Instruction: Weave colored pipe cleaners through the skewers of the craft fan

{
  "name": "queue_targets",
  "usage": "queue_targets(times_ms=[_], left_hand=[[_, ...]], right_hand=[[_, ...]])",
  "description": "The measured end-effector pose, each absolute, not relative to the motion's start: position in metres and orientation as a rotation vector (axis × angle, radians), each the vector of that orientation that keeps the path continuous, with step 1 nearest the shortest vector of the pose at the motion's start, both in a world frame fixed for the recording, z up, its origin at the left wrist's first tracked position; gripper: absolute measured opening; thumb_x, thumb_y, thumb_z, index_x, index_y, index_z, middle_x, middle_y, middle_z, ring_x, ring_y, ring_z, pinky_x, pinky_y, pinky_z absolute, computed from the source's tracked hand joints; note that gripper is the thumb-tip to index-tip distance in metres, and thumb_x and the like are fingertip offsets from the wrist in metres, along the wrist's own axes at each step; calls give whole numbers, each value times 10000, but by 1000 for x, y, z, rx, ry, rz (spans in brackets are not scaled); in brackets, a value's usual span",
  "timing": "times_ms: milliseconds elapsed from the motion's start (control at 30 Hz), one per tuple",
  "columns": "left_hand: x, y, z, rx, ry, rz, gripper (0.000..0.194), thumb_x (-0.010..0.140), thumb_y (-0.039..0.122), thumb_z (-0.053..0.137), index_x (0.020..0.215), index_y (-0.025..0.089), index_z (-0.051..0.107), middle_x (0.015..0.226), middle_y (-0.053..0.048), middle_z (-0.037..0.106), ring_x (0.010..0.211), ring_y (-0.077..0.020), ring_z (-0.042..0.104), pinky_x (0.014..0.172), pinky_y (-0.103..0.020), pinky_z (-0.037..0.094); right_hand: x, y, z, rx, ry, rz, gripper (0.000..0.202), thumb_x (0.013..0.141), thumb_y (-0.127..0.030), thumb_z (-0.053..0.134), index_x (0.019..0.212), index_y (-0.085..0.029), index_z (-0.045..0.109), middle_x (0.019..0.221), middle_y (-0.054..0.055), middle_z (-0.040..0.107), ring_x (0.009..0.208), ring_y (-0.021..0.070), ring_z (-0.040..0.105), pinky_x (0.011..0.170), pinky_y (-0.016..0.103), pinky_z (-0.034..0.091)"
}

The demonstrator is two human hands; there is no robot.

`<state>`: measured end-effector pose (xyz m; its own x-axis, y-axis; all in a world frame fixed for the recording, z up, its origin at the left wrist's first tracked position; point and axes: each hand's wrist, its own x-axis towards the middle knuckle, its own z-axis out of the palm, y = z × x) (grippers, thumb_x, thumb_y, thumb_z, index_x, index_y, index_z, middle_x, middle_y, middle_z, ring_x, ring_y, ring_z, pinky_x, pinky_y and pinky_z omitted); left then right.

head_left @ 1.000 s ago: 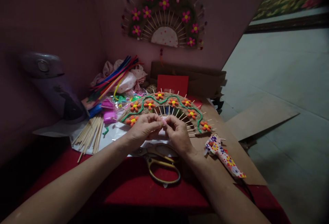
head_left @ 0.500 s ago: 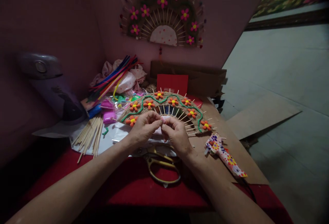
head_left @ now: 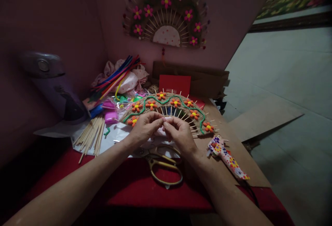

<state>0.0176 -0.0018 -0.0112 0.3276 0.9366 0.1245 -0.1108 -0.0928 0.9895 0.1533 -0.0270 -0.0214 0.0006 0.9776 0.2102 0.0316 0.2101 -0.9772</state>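
My left hand (head_left: 147,126) and my right hand (head_left: 178,130) meet fingertip to fingertip, both pinched closed. Whatever sits between the fingertips is too small to name. Just behind them lies a fan-shaped twine craft (head_left: 169,99) with thin sticks, orange flowers and a wavy green strip. Its pale lower middle is partly hidden by my hands. Below my fingers, gold-handled scissors (head_left: 166,174) rest on white sheeting and the red cloth. Right of my right hand lies a glue gun (head_left: 228,156) wrapped in flower-patterned covering.
Thin wooden sticks (head_left: 90,137) lie on the left, near a purple bottle (head_left: 61,94). Coloured pipe cleaners (head_left: 116,77) and pink clay packs (head_left: 111,117) are heaped behind. Brown cardboard (head_left: 249,169) covers the right side. A similar fan (head_left: 166,35) hangs on the wall.
Both hands stay nearly in place, with slight movement of the pinched fingers. The whole view has shifted a little; the craft and tools lie as before.
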Motion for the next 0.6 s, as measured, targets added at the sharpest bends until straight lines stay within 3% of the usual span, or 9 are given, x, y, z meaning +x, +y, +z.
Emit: queue_targets(times_ms=[133,267,467,600], left_hand=[[16,-1,-7,1114,759,1027,193,689,292,680,773,129,618,561,30,506,433,-38,385,397,-156,307],[15,-3,-2,919,700,955,174,634,205,711,758,115,629,533,34,478,416,-30,372,395,-157,332],[14,-2,-5,799,589,853,114,662,140,666,760,101,622,480,75,361,365,1,257,311,-105,183],[14,0,-6,730,558,812,79,696,135,648,741,95,597,487,81,341,359,2,244,288,-94,182]], right_hand=[[153,-28,-17,-998,-1193,1199,211,727,-367,593,757,-159,602,658,-7,572,475,78,469,372,182,367],[154,-26,-20,-976,-1198,1177,182,698,-330,659,736,-168,584,578,-43,544,426,63,428,371,181,352],[154,-24,-22,-941,-1219,1137,195,691,-328,687,681,-173,568,507,-70,496,375,56,388,353,192,300],[153,-24,-22,-926,-1220,1108,234,661,-320,726,649,-174,543,505,-76,488,375,51,385,354,191,289]])
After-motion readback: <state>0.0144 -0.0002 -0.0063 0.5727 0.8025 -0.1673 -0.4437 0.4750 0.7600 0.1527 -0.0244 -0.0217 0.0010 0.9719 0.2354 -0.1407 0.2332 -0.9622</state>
